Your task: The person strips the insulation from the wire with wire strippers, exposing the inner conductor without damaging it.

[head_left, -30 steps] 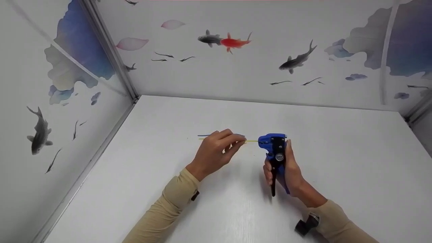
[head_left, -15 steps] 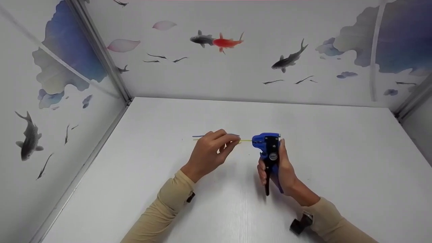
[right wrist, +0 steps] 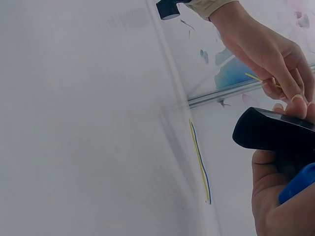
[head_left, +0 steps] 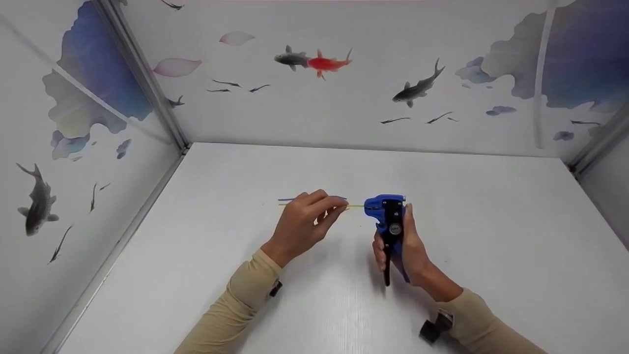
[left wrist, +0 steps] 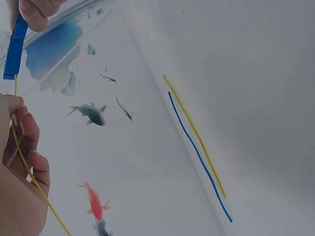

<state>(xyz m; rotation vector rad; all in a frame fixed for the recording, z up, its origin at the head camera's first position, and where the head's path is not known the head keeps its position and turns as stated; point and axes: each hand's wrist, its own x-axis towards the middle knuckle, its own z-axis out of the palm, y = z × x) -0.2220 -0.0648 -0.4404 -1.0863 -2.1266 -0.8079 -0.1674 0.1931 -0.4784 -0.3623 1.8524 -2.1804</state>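
Observation:
My left hand pinches a thin yellow wire between thumb and fingertips, above the table. One end of that wire runs into the nose of a blue and black wire stripper; its other end trails back past the palm in the left wrist view. The stripper stands upright in my right hand, whose fingers wrap around its handles, the thumb lying along the back. Behind the left hand, a second yellow wire and a blue wire lie side by side on the table, partly hidden by that hand in the head view.
The white table meets a back wall and a left wall, both printed with fish and petals. A small black device sits at the right cuff.
The head view has swung slightly right, so everything sits further left in it. Both hands keep their hold, and the wire stays at the stripper's nose.

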